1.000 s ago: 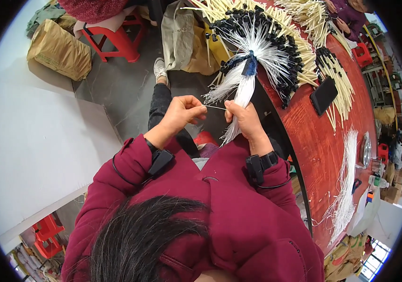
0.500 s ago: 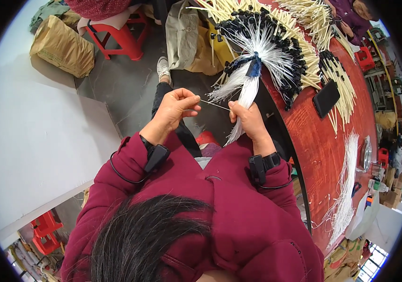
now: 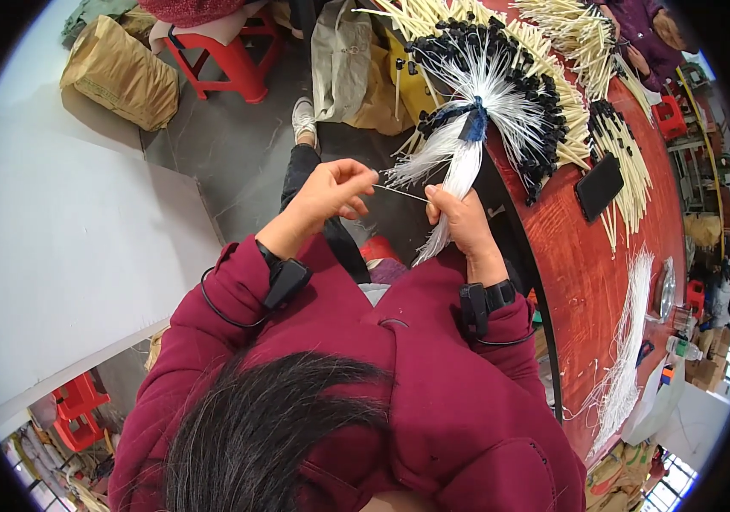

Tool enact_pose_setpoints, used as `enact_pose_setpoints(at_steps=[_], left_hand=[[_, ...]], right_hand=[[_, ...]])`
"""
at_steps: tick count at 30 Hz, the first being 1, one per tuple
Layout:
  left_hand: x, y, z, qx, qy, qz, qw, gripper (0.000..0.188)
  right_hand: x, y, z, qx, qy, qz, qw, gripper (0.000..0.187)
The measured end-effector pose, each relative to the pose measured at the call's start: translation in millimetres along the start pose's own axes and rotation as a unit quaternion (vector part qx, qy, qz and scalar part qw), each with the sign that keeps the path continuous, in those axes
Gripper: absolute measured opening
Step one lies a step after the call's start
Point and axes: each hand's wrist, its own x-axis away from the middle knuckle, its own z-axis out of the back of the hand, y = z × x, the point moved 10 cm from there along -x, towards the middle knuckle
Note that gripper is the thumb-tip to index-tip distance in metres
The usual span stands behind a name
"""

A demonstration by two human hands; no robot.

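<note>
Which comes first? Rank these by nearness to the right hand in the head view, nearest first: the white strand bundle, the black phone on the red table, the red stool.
1. white strand bundle: gripped in the right hand, fanning up from it.
2. black phone: to the hand's right, lying on the red table.
3. red stool: far off at upper left, on the floor.

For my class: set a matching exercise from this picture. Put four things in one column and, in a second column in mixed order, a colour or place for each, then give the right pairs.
Things:
1. stool
2. phone
3. sack
4. white strand bundle

Descriptions:
A. brown, lying on the floor
B. held in the right hand
C. red, standing on the floor
D. black, lying flat on the red table

Pairs: 1-C, 2-D, 3-A, 4-B
</note>
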Motion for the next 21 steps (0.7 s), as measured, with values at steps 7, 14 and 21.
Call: enact_pose_setpoints(at_steps=[7, 14, 21], left_hand=[[-16, -32, 13, 0.068, -0.038, 0.049, 0.996, 0.017], [-8, -47, 35, 0.187, 0.016, 0.097, 0.977, 0.019], [0, -18, 24, 0.089, 0.053, 0.040, 0.994, 0.018]], right_hand=[[1, -2, 4, 0.020, -0.005, 0.003, 1.000, 0.032], [2, -1, 7, 0.013, 0.009, 0.002, 1.000, 0.031], [0, 1, 2, -0.030, -0.010, 0.008, 0.999, 0.030]])
